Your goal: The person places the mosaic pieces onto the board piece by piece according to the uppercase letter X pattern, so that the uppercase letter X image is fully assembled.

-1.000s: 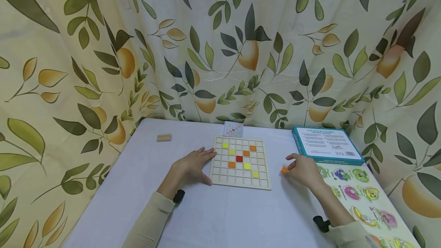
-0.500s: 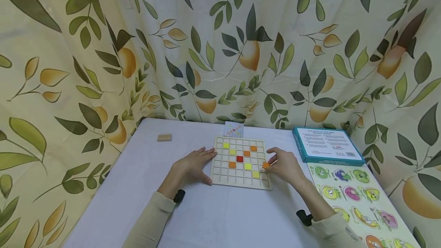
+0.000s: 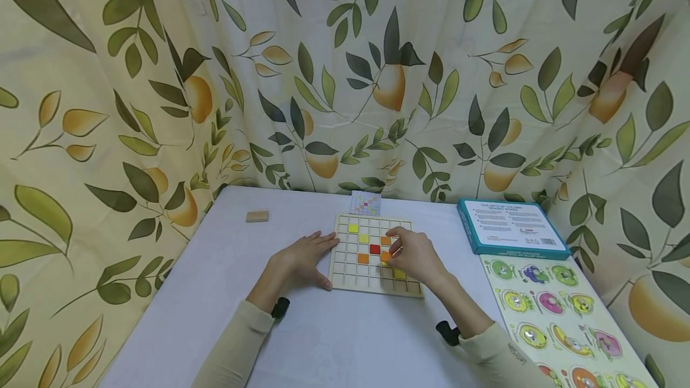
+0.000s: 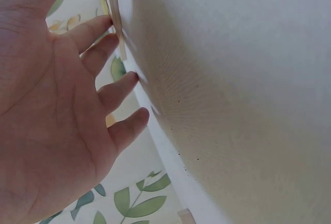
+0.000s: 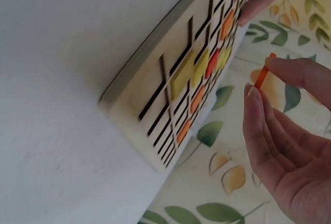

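Moved from table onto pale wooden grid board (image 3: 374, 253): right hand (image 3: 416, 258), pinching small orange square tile (image 5: 261, 73). Left hand (image 3: 302, 259), fingers spread flat, bracing board edge. Best lowered level, square over empty cell.

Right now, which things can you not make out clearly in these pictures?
- Head view: the right hand covers some squares of the wooden board.
- Head view: print on the blue box is too small.
- Left wrist view: the left hand fills the frame; the board is a cut-off edge.

Curtained home table (image 3: 345, 340), children's puzzles (image 3: 560, 310)
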A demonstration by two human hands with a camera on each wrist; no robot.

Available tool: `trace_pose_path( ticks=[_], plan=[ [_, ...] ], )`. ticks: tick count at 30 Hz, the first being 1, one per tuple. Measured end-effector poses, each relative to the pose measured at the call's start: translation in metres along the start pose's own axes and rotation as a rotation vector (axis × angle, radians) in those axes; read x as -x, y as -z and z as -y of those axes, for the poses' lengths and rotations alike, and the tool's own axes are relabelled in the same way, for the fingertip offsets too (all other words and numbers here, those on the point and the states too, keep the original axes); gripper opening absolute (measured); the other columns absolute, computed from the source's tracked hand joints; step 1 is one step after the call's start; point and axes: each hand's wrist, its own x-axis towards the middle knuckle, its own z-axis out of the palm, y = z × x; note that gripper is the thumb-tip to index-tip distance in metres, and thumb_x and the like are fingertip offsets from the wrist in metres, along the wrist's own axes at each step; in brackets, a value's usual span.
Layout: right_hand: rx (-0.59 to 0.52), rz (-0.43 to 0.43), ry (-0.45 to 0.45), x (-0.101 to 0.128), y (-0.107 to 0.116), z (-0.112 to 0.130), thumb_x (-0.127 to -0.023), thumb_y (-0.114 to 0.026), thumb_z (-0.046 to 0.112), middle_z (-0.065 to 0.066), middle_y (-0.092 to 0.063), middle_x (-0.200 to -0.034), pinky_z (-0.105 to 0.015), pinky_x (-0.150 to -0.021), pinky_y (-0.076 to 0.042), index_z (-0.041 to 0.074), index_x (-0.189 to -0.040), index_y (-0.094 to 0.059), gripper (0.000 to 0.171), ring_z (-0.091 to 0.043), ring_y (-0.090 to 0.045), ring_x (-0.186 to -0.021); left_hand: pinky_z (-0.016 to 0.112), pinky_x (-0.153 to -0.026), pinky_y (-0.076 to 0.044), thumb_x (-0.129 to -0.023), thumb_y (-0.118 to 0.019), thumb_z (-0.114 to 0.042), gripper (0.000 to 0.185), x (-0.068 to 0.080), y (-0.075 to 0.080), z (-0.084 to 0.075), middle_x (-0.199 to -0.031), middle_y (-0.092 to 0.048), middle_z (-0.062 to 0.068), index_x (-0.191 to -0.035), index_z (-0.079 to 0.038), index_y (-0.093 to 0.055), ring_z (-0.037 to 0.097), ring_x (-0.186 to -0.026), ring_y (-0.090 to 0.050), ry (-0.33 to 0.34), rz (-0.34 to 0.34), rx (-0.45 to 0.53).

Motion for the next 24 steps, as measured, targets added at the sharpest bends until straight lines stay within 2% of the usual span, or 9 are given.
trace_pose_path(
  ticks=[9,15,24],
  plan=[
    [-0.039,-0.02,0.101,-0.007,-0.017,0.02,-0.069,-0.089,-0.001,-0.005,-0.074,-0.082,-0.034,-0.067,-0.058,0.0,-0.125,-0.069,0.059,-0.012,-0.067,-0.069,0.055,-0.127,-0.02,-0.075,-0.088,-0.061,0.115,0.0,0.001,0.001,-0.174,-0.021,-0.005,-0.166,-0.023,-0.03,0.033,-0.16,-0.016,-0.008,0.014,-0.025],
    [-0.039,-0.001,0.131,-0.011,-0.032,0.028,-0.071,-0.093,0.004,-0.002,-0.073,-0.08,-0.034,-0.069,-0.058,0.001,-0.125,-0.069,0.059,-0.01,-0.064,-0.069,0.056,-0.127,-0.02,-0.075,-0.087,-0.062,0.115,-0.001,0.0,0.002,-0.174,-0.02,-0.006,-0.166,-0.025,-0.029,0.032,-0.16,-0.015,-0.006,0.019,-0.028],
    [-0.024,0.034,0.168,-0.018,-0.049,0.035,-0.072,-0.095,0.009,-0.005,-0.077,-0.084,-0.037,-0.074,-0.061,0.002,-0.122,-0.07,0.057,-0.013,-0.07,-0.074,0.056,-0.127,-0.021,-0.074,-0.087,-0.063,0.115,-0.002,-0.001,0.003,-0.174,-0.02,-0.007,-0.166,-0.026,-0.03,0.031,-0.16,-0.016,0.0,0.009,-0.035]
  ],
)
